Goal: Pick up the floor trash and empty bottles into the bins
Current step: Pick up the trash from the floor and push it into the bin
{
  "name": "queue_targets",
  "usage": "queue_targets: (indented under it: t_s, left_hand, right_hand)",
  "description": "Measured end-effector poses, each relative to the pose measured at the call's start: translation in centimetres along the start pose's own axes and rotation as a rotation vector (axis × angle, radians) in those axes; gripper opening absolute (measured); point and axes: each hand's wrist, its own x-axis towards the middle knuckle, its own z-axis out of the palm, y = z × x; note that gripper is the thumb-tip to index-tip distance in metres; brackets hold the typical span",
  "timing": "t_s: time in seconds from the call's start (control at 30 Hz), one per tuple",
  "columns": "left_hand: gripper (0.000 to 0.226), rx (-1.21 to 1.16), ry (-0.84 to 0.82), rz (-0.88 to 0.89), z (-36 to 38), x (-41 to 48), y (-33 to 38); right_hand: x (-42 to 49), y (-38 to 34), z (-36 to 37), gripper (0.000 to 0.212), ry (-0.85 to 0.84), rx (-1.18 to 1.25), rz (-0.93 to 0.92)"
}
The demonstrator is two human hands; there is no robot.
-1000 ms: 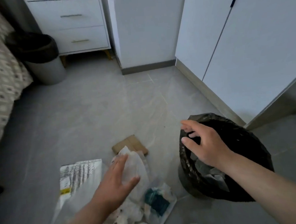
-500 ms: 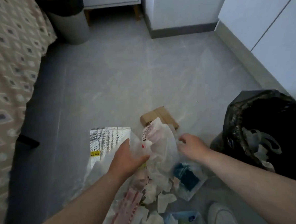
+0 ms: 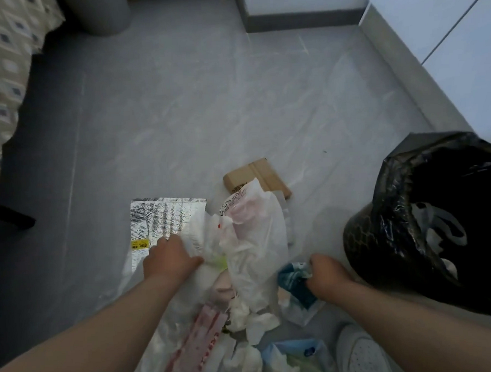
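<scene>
A heap of floor trash lies in front of me. My left hand (image 3: pixel 168 259) grips the edge of a white plastic bag (image 3: pixel 252 236) that stands crumpled at the heap's middle. My right hand (image 3: pixel 327 271) grips a blue and white wrapper (image 3: pixel 296 285) at the heap's right side. A bin lined with a black bag (image 3: pixel 410 200) stands just right of that hand, with white plastic inside it. Crumpled tissues (image 3: pixel 254 319) and a red-printed wrapper (image 3: pixel 196 347) lie nearer me.
A silver foil pouch (image 3: pixel 166 218) lies flat left of the bag, a brown cardboard piece (image 3: pixel 255 176) behind it. My white shoe (image 3: pixel 361 353) is at the bottom right. A second grey bin (image 3: pixel 98 14) stands far back left beside a patterned bed (image 3: pixel 2 70). White cabinets (image 3: pixel 459 46) line the right.
My view has tilted down toward the heap. My right hand left the black bin's rim and came down onto the blue wrapper. My left hand closed on the white bag.
</scene>
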Motion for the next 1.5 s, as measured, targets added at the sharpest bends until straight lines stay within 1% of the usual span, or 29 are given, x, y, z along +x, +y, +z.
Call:
queue_targets:
  t_s: [0.07, 0.1, 0.13, 0.17, 0.2, 0.23, 0.3, 0.37, 0.43, 0.57, 0.7, 0.77, 0.9, 1.03, 1.1, 1.17, 1.27, 1.33, 1.43, 1.5]
  left_hand:
    - [0.050, -0.118, -0.006, 0.025, -0.4, 0.3, -0.4]
    - [0.037, -0.196, -0.018, 0.033, -0.7, 0.4, -0.6]
    - [0.025, -0.250, -0.030, 0.038, -1.0, 0.4, -0.8]
    - [0.018, -0.296, -0.035, 0.040, -1.4, 0.5, -1.0]
    - [0.018, -0.358, -0.034, 0.037, -1.6, 0.7, -1.3]
    - [0.021, -0.442, -0.038, 0.031, -1.8, 0.8, -1.5]
    - [0.022, -0.603, -0.058, 0.001, -2.4, 0.8, -1.9]
    - [0.015, -0.705, -0.077, -0.015, -3.0, 0.8, -2.4]
    - [0.012, -0.778, -0.099, -0.020, -3.5, 0.8, -2.8]
    - [0.014, -0.925, -0.163, -0.033, -4.9, 0.6, -3.0]
    - [0.018, -1.025, -0.154, 0.002, -7.3, 0.1, -2.3]
    - [0.017, -1.081, -0.118, 0.034, -8.8, -0.3, -1.9]
    - [0.016, -1.178, -0.039, 0.129, -12.5, -2.0, -0.3]
    - [0.017, -1.241, 0.040, 0.235, -16.7, -4.9, 3.2]
    - [0.013, -1.252, 0.065, 0.283, -18.5, -6.7, 5.9]
    - [0.014, -1.292, 0.058, 0.324, -19.6, -8.3, 8.8]
    - [0.014, -1.338, -0.024, 0.399, -19.7, -10.9, 14.4]
    - [0.012, -1.346, -0.097, 0.427, -18.4, -12.6, 18.9]
    - [0.016, -1.365, -0.203, 0.391, -14.3, -15.3, 25.7]
    - [0.013, -1.349, -0.278, 0.340, -11.3, -17.2, 29.9]
  right_hand:
    - [-0.2, -0.1, 0.0, 0.011, -0.011, 0.039, -0.022]
    - [-0.1, -0.1, 0.0, 0.005, -0.020, 0.074, -0.033]
    - [-0.2, 0.0, -0.1, 0.008, -0.031, 0.112, -0.040]
    - [-0.1, 0.1, -0.2, 0.009, -0.043, 0.151, -0.052]
    - [-0.1, 0.1, -0.4, 0.007, -0.052, 0.194, -0.063]
    - [0.0, 0.2, -0.6, 0.009, -0.059, 0.239, -0.068]
    - [0.1, 0.2, -0.8, 0.024, -0.063, 0.334, -0.056]
    - [-0.1, -0.2, -1.0, 0.029, -0.095, 0.392, -0.041]
    - [-0.3, -0.4, -1.3, 0.025, -0.150, 0.408, -0.034]
    - [-1.3, -1.1, -3.3, 0.005, -0.215, 0.406, -0.070]
    - [-2.7, -2.3, -6.9, 0.008, -0.248, 0.353, -0.160]
    - [-3.8, -3.0, -9.1, 0.020, -0.223, 0.384, -0.188]
    - [-6.2, -4.2, -13.9, 0.025, -0.086, 0.505, -0.273]
    - [-9.7, -4.2, -19.7, 0.025, 0.060, 0.623, -0.384]
    - [-11.8, -3.0, -22.8, 0.021, 0.135, 0.711, -0.427]
    - [-13.1, -0.9, -25.4, 0.016, 0.198, 0.799, -0.442]
    - [-14.2, 4.4, -28.3, 0.021, 0.271, 0.888, -0.437]
    - [-14.3, 8.9, -29.4, 0.021, 0.281, 1.012, -0.431]
    - [-14.4, 15.4, -30.3, 0.025, 0.307, 1.275, -0.370]
    - [-14.5, 18.8, -30.2, 0.025, 0.323, 1.426, -0.341]
